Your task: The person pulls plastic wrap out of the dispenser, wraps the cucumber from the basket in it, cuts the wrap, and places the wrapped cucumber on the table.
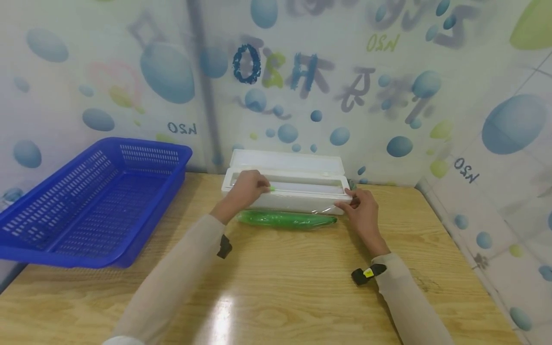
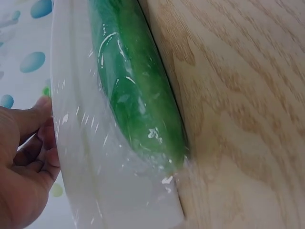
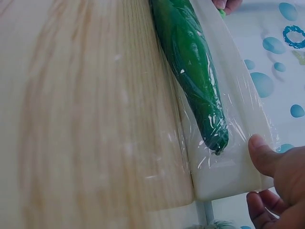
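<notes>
A white cling film dispenser (image 1: 297,203) stands at the back of the table, its lid (image 1: 286,162) raised. Right in front lies a green cucumber (image 1: 286,220) under clear cling film (image 3: 238,119), which drapes over the dispenser's front wall. My left hand (image 1: 247,188) is at the dispenser's top edge, left of its middle, pinching a small green slide cutter (image 1: 272,189). With the thumb on the front and fingers round the end, my right hand (image 1: 364,211) grips the dispenser's right corner. In the left wrist view, the cucumber's near end (image 2: 162,148) shows wrinkled film around it.
A blue perforated plastic basket (image 1: 172,191) sits on the left side of the wooden table (image 1: 276,292). Behind the dispenser rises a wall (image 1: 366,62) with printed blue bubbles; another wall runs along the right edge.
</notes>
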Demonstrator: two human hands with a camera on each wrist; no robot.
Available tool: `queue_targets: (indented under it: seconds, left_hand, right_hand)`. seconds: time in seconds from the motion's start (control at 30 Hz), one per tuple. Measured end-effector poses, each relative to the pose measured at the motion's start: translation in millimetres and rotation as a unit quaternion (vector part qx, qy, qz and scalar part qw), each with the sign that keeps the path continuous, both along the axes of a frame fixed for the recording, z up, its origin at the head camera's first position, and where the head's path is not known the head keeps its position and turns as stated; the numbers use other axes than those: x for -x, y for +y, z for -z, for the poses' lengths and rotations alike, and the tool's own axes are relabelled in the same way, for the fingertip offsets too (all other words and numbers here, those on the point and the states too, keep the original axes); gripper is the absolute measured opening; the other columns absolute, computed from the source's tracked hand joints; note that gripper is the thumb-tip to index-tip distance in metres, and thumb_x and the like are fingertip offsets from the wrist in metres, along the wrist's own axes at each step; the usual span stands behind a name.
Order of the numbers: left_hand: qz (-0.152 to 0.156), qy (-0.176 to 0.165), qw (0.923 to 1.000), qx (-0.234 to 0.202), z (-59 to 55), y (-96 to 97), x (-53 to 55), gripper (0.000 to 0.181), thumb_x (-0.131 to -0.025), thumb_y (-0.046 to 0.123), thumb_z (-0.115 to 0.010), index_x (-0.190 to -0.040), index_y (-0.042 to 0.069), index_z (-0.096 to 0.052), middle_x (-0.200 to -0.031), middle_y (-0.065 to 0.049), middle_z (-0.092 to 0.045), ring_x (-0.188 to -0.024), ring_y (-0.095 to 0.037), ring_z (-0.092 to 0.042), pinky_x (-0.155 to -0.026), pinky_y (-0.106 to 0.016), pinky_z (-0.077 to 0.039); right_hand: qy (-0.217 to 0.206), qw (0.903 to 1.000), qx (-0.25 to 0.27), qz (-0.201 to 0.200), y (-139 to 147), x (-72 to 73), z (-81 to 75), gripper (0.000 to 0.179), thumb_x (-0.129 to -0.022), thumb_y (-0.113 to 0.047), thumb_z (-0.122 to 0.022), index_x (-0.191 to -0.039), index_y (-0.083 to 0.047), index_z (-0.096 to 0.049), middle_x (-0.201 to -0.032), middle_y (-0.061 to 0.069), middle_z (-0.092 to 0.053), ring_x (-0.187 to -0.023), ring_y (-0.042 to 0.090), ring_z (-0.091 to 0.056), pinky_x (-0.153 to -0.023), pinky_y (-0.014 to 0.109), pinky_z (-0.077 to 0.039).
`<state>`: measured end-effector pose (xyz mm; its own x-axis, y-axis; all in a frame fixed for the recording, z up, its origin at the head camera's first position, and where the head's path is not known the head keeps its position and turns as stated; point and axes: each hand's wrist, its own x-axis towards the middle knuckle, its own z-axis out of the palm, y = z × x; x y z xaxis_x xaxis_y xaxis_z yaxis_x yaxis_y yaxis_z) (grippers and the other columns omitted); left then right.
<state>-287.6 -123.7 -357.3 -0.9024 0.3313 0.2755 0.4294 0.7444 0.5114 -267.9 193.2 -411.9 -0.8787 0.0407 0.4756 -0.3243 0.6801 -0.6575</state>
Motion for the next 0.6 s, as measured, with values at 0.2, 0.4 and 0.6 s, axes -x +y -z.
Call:
queue_targets:
  seconds: [0.2,0.4,0.6]
  left_hand:
    - [-0.005,0.013,0.9999,0.010,-0.3,-8.0,0.5,0.013,-0.085,0.009,-0.072,-0.095,0.001,-0.074,-0.088,-0.011,-0.069,-0.083,-0.024,-0.064,-0.079,-0.034,-0.052]
    - [-0.001,0.031,0.9995,0.012,0.3,-13.8,-1.7,0.012,-0.084,0.008,-0.073,-0.092,0.000,-0.074,-0.084,-0.011,-0.068,-0.080,-0.025,-0.063,-0.076,-0.035,-0.052]
    - [0.003,0.047,0.9989,0.006,1.5,-19.2,-2.6,0.010,-0.083,0.007,-0.074,-0.090,-0.001,-0.074,-0.082,-0.011,-0.068,-0.078,-0.025,-0.063,-0.075,-0.036,-0.052]
  right_hand:
    - [0.005,1.0000,-0.004,-0.002,0.2,0.0,-1.9,0.045,-0.079,-0.017,-0.079,-0.118,0.001,-0.064,-0.094,0.016,-0.056,-0.079,0.026,-0.056,-0.067,0.029,-0.046]
    - [-0.003,1.0000,-0.002,0.000,0.0,-0.5,-1.7,0.044,-0.079,-0.017,-0.078,-0.116,0.001,-0.064,-0.093,0.016,-0.056,-0.079,0.026,-0.056,-0.067,0.030,-0.047]
    - [-0.002,1.0000,-0.002,-0.002,-0.5,-0.9,-1.3,0.043,-0.079,-0.016,-0.079,-0.116,0.002,-0.064,-0.093,0.016,-0.056,-0.079,0.027,-0.057,-0.067,0.029,-0.047]
